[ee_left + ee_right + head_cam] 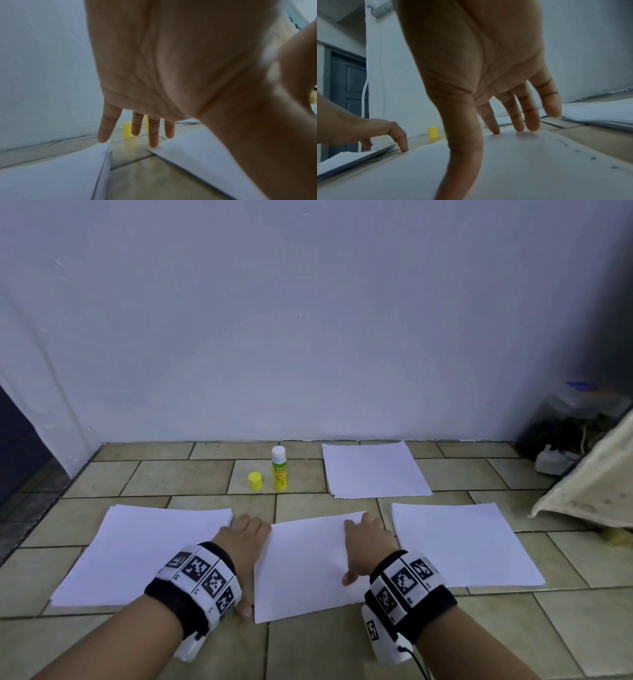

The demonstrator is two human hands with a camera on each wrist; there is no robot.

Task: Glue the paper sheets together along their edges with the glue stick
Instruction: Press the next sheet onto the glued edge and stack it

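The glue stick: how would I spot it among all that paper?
Look at the tiled floor by the white wall. Beyond the hands, the glue stick stands upright beside its yellow cap, the only coloured things there.

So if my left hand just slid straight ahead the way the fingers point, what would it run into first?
Probably the yellow cap. The left hand points away over bare tile, between the left stack and the middle sheet. The glue stick stands slightly right; depth is uncertain.

The glue stick label reads "Glue Stick"; its smaller print is illegible.
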